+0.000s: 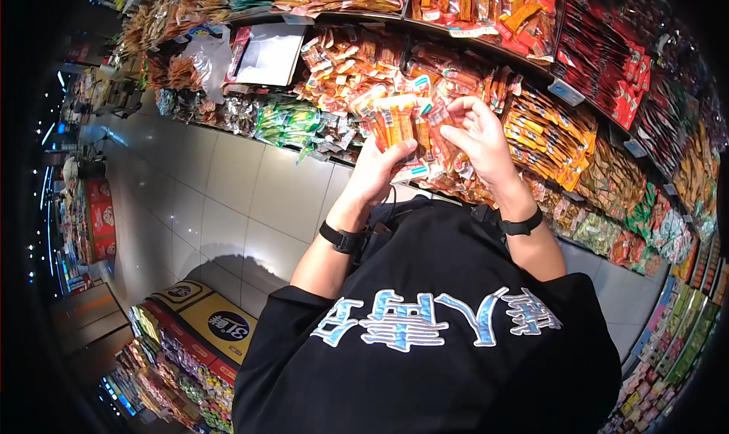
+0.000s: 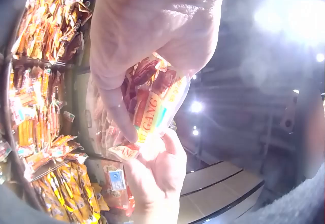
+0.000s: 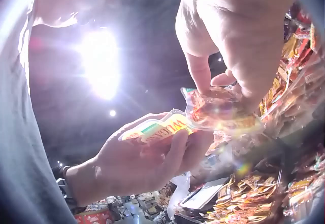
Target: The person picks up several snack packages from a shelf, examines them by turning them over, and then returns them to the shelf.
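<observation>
My left hand grips several clear snack packets in a fanned bunch, thumb across their front. Orange-brown pieces show through the plastic, and one packet has red lettering on a pale, teal-edged band. Just to the right, my right hand pinches a packet between thumb and fingers, close against the bunch. In the right wrist view this packet overlaps the ones in the left hand. Both hands are above a shelf bin of similar orange packets.
Yellow packets fill the bin on the right, with red packets farther up. Green packets and a white board lie to the left. Behind on the left stands a yellow and red display on the tiled floor.
</observation>
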The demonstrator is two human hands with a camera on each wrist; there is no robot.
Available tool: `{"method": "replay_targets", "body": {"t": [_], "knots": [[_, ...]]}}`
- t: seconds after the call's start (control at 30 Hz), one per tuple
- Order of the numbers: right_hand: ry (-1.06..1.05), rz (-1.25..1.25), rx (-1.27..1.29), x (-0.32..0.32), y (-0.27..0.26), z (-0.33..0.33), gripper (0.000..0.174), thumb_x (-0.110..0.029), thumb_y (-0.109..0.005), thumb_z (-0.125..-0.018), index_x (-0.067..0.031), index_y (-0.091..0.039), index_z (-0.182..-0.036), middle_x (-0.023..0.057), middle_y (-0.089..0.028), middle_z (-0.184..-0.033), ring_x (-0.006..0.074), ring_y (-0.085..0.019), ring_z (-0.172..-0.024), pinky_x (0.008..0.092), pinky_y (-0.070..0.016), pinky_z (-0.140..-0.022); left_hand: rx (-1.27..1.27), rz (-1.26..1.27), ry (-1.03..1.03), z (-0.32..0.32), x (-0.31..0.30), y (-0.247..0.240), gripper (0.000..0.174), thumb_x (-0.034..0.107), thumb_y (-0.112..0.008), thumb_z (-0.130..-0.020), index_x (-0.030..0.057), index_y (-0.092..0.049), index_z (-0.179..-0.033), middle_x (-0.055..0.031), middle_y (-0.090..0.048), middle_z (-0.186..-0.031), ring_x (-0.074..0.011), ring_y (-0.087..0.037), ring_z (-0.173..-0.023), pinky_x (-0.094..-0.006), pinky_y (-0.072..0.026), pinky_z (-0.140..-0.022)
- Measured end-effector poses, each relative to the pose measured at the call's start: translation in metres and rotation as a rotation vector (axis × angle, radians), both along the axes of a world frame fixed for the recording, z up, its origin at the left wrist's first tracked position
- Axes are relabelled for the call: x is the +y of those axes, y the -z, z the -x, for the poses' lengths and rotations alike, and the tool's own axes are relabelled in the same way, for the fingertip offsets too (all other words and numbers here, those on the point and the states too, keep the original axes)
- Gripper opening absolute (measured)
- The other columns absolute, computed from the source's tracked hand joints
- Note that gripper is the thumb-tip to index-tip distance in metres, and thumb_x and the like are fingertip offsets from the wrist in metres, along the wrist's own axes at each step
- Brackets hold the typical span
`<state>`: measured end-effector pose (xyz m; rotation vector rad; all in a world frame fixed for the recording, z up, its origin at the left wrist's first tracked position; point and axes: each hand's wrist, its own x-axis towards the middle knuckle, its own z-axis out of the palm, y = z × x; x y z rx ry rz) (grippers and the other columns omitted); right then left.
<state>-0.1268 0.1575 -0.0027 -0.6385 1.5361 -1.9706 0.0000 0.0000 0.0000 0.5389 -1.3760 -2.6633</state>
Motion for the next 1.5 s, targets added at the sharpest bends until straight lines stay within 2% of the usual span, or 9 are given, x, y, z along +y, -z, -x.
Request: {"method": "replay_targets", "body": {"t": [0.17,0.3,0.47,0.7,1.03,1.17,1.3,1.43,1.5], "knots": [[0.049,-0.086,0.17,-0.008,-0.018,0.001,0.041,0.004,-0.075,-0.077,-0.0029,-0.054,-0.111,0.002,-0.057,-0.102,0.0095,-0.054,-0.096,0.0255,-0.0467,-0.084,-0.027,-0.03,-0.028,-0.002,-0.008,-0.003,0.052,0.009,-0.066,-0.086,0.0024,-0.046,-0.133,-0.0076,-0.06,-0.12,-0.0166,-0.061,-0.108,-0.0334,-0.0494,-0.096],[-0.018,-0.085,0.08,-0.024,-0.028,-0.012,0.045,0.004,-0.076,-0.077,-0.0017,-0.054,-0.115,0.0024,-0.06,-0.096,0.0094,-0.056,-0.09,0.0252,-0.0473,-0.082,0.021,-0.012,-0.052,-0.017,-0.023,-0.007,0.051,0.008,-0.067,-0.085,0.002,-0.048,-0.132,-0.0068,-0.061,-0.119,-0.0161,-0.061,-0.107,-0.0327,-0.0492,-0.096],[-0.127,-0.062,-0.064,-0.047,-0.021,-0.022,0.032,0.003,-0.066,-0.086,0.0025,-0.057,-0.117,0.0079,-0.065,-0.106,0.0127,-0.062,-0.097,0.0278,-0.0501,-0.089,-0.011,0.015,-0.072,-0.033,-0.04,-0.014,0.055,0.008,-0.069,-0.083,0.0022,-0.048,-0.133,-0.0058,-0.06,-0.121,-0.0157,-0.058,-0.111,-0.0332,-0.0481,-0.097],[0.032,0.072,-0.314,-0.079,-0.029,-0.038,0.017,-0.002,-0.056,-0.094,-0.0005,-0.055,-0.111,0.0081,-0.065,-0.108,0.0114,-0.061,-0.1,0.0259,-0.0474,-0.091,0.046,-0.028,-0.008,-0.046,-0.083,-0.005,0.057,0.003,-0.072,-0.082,0.003,-0.048,-0.133,-0.0058,-0.061,-0.12,-0.0164,-0.061,-0.108,-0.0337,-0.0506,-0.095],[0.034,0.039,-0.091,-0.175,-0.038,-0.09,0.02,-0.002,-0.066,-0.089,-0.0027,-0.058,-0.107,0.0043,-0.063,-0.105,0.0098,-0.059,-0.099,0.0279,-0.0454,-0.093,0.012,0.139,0.127,-0.078,-0.171,0.0,0.06,0.002,-0.075,-0.081,0.0025,-0.045,-0.132,-0.0075,-0.061,-0.119,-0.015,-0.062,-0.104,-0.0304,-0.0537,-0.088],[-0.035,-0.014,0.063,-0.227,-0.035,-0.121,0.027,-0.004,-0.067,-0.089,0.0002,-0.059,-0.114,0.0031,-0.065,-0.104,0.0088,-0.06,-0.093,0.0261,-0.05,-0.085,-0.005,0.155,0.284,-0.112,-0.231,0.005,0.054,0.003,-0.075,-0.081,0.0018,-0.047,-0.127,-0.0045,-0.063,-0.107,-0.0116,-0.062,-0.094,-0.0282,-0.0541,-0.082],[-0.07,-0.151,0.184,-0.266,-0.024,-0.149,0.021,-0.009,-0.07,-0.087,-0.0003,-0.065,-0.105,0.0034,-0.067,-0.098,0.007,-0.06,-0.084,0.0239,-0.0489,-0.077,-0.08,0.184,0.281,-0.139,-0.271,-0.002,0.049,0.002,-0.075,-0.082,0.0026,-0.049,-0.123,-0.003,-0.063,-0.102,-0.0101,-0.062,-0.089,-0.0267,-0.0543,-0.078],[-0.096,-0.215,0.1,-0.277,-0.031,-0.17,0.02,-0.003,-0.069,-0.087,-0.0003,-0.062,-0.106,0.005,-0.066,-0.102,0.0099,-0.062,-0.093,0.0271,-0.0493,-0.086,-0.102,0.131,0.36,-0.157,-0.292,-0.005,0.049,0.002,-0.075,-0.081,0.0024,-0.05,-0.123,-0.0037,-0.063,-0.102,-0.0105,-0.062,-0.089,-0.0271,-0.0544,-0.077],[-0.074,-0.168,0.036,-0.283,-0.033,-0.18,0.02,-0.002,-0.069,-0.086,0.0,-0.062,-0.105,0.0045,-0.066,-0.099,0.0091,-0.062,-0.09,0.0252,-0.05,-0.082,-0.063,0.194,0.335,-0.161,-0.296,0.001,0.045,0.002,-0.074,-0.082,0.0024,-0.05,-0.12,-0.005,-0.064,-0.095,-0.0133,-0.066,-0.076,-0.0291,-0.0565,-0.068]]}}
